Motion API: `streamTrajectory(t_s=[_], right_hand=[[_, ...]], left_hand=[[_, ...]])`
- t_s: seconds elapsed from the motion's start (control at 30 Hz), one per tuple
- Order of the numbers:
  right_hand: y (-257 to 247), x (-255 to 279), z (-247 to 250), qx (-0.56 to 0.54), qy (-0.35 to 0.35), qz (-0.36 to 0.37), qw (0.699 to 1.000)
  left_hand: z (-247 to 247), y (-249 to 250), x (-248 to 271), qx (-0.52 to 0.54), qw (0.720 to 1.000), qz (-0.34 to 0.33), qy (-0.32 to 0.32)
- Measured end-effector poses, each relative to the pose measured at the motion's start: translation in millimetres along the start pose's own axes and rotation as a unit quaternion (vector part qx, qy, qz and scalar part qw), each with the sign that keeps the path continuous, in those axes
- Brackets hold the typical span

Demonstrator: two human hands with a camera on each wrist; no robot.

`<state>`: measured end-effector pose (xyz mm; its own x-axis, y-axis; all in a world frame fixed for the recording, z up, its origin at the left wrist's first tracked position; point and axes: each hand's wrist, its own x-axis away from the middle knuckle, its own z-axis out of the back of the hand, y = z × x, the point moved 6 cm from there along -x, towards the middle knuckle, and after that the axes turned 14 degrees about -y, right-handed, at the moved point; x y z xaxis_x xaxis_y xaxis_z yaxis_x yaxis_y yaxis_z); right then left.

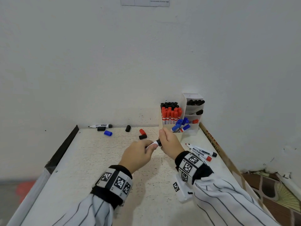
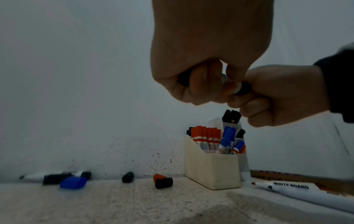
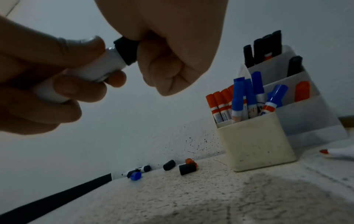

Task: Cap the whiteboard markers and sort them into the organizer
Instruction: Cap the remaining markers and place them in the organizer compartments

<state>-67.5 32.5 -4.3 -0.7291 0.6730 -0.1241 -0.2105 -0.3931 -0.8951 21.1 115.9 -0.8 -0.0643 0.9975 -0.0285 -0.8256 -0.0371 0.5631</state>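
- White wall behind the table, w/ dark specks low down near the table edge.
- Printed paper sheet stuck high on wall, cut off by top of frame; text too small to read.
- Speckled off-white tabletop, black strip along its left edge.
- Long brown board w/ red lettering along the table's right edge; lettering only partly legible.
- Patterned fabric, brown and green, lower right beyond the table.
- Blurred red shape on floor, lower left; can't tell what it is.
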Motion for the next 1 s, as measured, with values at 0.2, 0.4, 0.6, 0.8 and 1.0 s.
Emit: streamTrajectory(t_s=[0.2,0.4,0.6,0.8,1.0], right_hand=[[-7.5,16.0,0.3,0.036,-0.007,0.064,0.997],[3.3,13.2,8.0,-0.066,-0.009,-0.009,0.998],[9.3,15.4,16.4,-0.079,-0.007,-0.048,0.996],[6.2,14.8,23.9,-0.021,0.000,-0.002,1.000],[11.1,18.8,25.1,0.024,0.018,0.055,0.998]], left_hand=[[-4.1,0.1,1.5,0.244,0.951,0.047,-0.184],[3.3,17.1,-5.1,-0.089,0.996,-0.015,-0.023],[-1.5,27.1,-5.0,-0.241,0.967,-0.059,0.058],[-10.8,23.6,-15.9,-0.004,0.999,-0.040,-0.016],[-12.0,28.5,-17.4,0.069,0.994,-0.060,-0.052]])
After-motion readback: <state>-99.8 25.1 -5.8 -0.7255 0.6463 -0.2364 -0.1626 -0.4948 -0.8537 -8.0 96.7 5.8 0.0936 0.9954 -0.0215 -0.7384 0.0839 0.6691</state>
